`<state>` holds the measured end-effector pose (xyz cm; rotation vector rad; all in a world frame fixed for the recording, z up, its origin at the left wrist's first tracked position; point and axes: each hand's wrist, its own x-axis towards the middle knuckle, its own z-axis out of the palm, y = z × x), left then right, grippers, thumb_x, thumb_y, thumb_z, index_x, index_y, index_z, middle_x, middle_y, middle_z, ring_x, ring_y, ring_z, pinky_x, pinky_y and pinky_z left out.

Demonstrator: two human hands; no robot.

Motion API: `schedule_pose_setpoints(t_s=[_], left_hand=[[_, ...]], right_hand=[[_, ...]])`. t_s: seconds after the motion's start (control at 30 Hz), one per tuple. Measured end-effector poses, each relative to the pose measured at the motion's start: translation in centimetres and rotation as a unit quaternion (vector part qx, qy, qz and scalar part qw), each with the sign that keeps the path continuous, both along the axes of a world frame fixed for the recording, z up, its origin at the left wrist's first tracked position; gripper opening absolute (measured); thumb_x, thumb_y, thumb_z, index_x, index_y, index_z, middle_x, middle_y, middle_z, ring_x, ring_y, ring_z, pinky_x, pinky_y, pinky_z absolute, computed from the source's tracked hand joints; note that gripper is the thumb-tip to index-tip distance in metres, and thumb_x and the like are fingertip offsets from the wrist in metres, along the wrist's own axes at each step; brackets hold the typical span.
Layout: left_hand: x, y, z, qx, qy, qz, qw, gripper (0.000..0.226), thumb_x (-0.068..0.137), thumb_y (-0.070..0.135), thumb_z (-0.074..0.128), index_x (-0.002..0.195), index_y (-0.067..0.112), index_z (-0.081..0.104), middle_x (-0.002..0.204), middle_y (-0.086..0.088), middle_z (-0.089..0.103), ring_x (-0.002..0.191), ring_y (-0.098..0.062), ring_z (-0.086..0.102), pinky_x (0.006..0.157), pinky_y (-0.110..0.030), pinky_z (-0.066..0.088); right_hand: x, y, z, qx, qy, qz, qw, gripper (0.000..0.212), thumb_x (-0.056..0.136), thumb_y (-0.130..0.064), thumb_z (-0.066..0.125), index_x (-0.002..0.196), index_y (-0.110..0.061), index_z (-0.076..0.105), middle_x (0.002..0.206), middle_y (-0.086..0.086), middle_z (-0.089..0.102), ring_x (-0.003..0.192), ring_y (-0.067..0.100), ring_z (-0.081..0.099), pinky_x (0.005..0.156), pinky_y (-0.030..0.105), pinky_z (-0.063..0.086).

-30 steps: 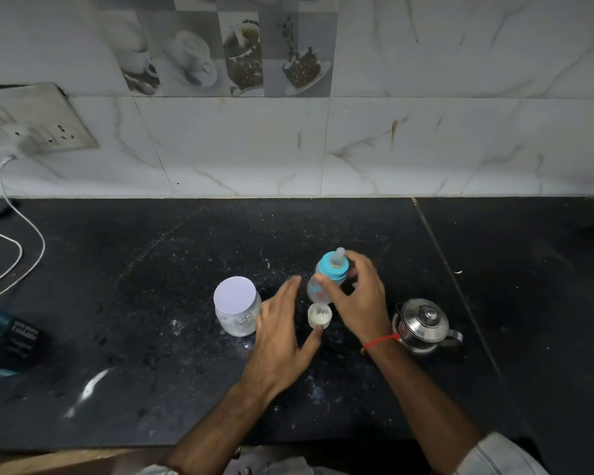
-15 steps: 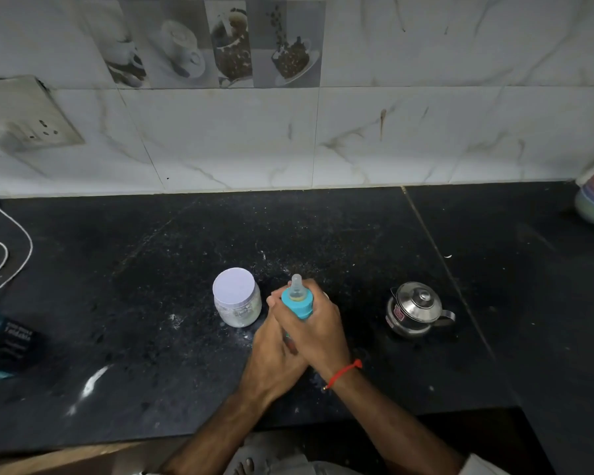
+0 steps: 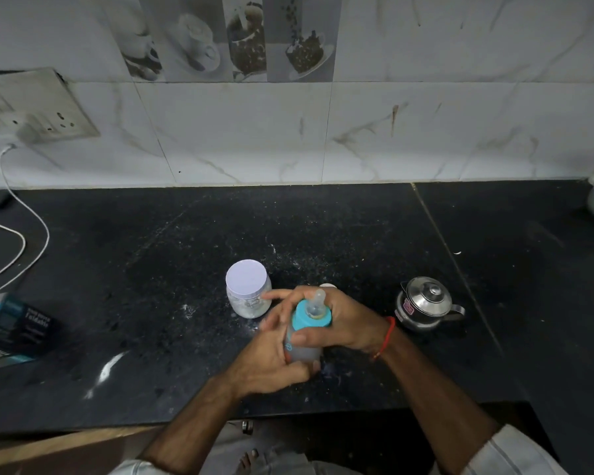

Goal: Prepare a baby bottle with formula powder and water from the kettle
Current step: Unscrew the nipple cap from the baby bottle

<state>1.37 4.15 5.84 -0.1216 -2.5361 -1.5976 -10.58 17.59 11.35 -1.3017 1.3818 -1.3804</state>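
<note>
Head view: the baby bottle point(image 3: 305, 332), teal collar and teat on, is tilted between 2 hands above the black counter point(image 3: 151, 269). The left hand point(image 3: 271, 354) cups its base; the right hand point(image 3: 347, 323) wraps its neck. Behind-left stands a lidded jar point(image 3: 247, 293) holding white powder, right a lidded steel kettle point(image 3: 424, 303); counter edge lies near.

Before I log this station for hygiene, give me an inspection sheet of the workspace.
Surface: black counter, white powder specks near the middle.
Job's things: baby bottle with teal collar and teat on, tilted, off the counter; white-lidded jar, lid on; steel kettle, lid on.
Clutter: dark box at left edge; small white cap behind the hands.
Hands: left hand grips the bottle's base; right hand grips near the collar.
Cables: white cable plugged into the wall socket.
Surroundings: marble tiles, cup pictures.
</note>
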Motion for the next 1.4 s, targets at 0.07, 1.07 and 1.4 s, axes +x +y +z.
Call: schedule_pose_setpoints(t_s=[0.07,1.07,1.4], left_hand=[[-0.3,0.1,0.2,0.031,0.018,0.022,0.999,0.052,0.073,0.015,0.069,0.121,0.031,0.058,0.107,0.022,0.067,0.099,-0.003,0.067,0.083,-0.019,0.053],[0.0,-2.8,-0.2,-0.235,-0.07,0.156,0.957,0.067,0.065,0.063,0.059,0.124,0.03,0.053,0.1,0.01,0.068,0.086,-0.017,0.066,0.073,-0.04,0.057],[-0.5,-2.5,-0.9,-0.287,-0.053,0.164,0.942,0.053,0.071,0.054,0.065,0.116,0.028,0.055,0.098,0.008,0.069,0.081,-0.017,0.066,0.068,-0.036,0.056]], right_hand=[[-1.0,0.4,0.0,0.032,-0.005,-0.012,0.999,0.054,0.084,0.005,0.073,0.134,0.006,0.052,0.136,0.02,0.063,0.137,0.03,0.054,0.117,0.046,0.041],[-0.9,0.9,1.6,0.19,0.248,-0.079,0.947,0.069,0.084,-0.039,0.081,0.142,-0.041,0.044,0.129,-0.015,0.05,0.116,-0.001,0.052,0.097,0.015,0.047],[-1.1,1.8,0.9,0.245,0.25,-0.153,0.924,0.068,0.084,-0.049,0.078,0.141,-0.05,0.04,0.13,-0.008,0.054,0.108,0.0,0.055,0.099,0.032,0.052]])
